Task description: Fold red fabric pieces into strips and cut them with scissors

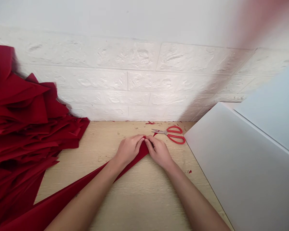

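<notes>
Head view: looking forward and down at your two hands on a wooden tabletop (139, 199), no other person's hands in frame.
Left hand (128, 150): on the near-left side of the fold, closed over the red fabric strip (96, 175).
Right hand (159, 152): mirrors your left from the other side, on the same fold.
Grip: hands together, both clamped on the strip; they meet at its folded end.
Strip position: runs from under your hands diagonally down-left, past your left forearm, off the bottom of the frame. It lies flat on the tabletop and looks like felt, though this view can't confirm the material.
Strip tip: pokes out past your right hand, just beside the red-handled scissors (167, 133).
Scissors: lying flat and shut on the tabletop, near the back edge, blades pointing left, not touching either hand.
Fabric pile: stacked red pieces (26, 128) at your left, heaped against the white brick-textured wall (125, 83), well apart from your hands.
Scraps: small red offcuts (150, 123) along the back edge of the tabletop.
Right side: white board (238, 166) leaning along the tabletop edge, near your right forearm.
Top right: reddish blur, too smeared to identify.
</notes>
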